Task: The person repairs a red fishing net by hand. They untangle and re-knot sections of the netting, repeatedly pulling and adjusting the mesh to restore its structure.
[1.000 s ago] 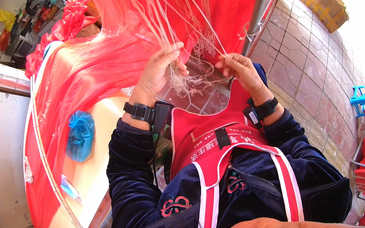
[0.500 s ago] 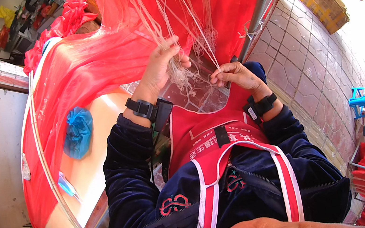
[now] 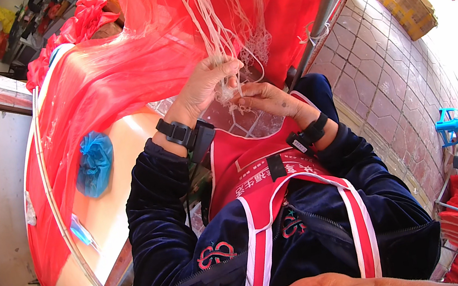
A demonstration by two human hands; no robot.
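My left hand (image 3: 204, 84) is closed around a bundle of whitish threads (image 3: 213, 30) that hangs down in front of red cloth (image 3: 292, 9). Loose, tangled ends stick out below its fingers. Close beside it, my right hand (image 3: 273, 99) has its thumb and fingers pinched on the lower strands, just under the left hand. One thicker white strand (image 3: 256, 62) bows out in a slack loop above the right hand. More fine threads (image 3: 258, 44) dangle in a tangle behind, apart from both hands.
To the left, sheer red cloth drapes over a pale table (image 3: 124, 153) with a blue plastic bag (image 3: 94, 163) and bamboo strips (image 3: 53, 187). A metal pole (image 3: 321, 16) slants on the right. Farther right are a cardboard box (image 3: 405, 7) and a blue stool (image 3: 446, 121).
My right hand has moved left, up against the left hand. The strand it held taut now hangs in a slack loop. The threads are drawn into a tighter bundle at my left hand.
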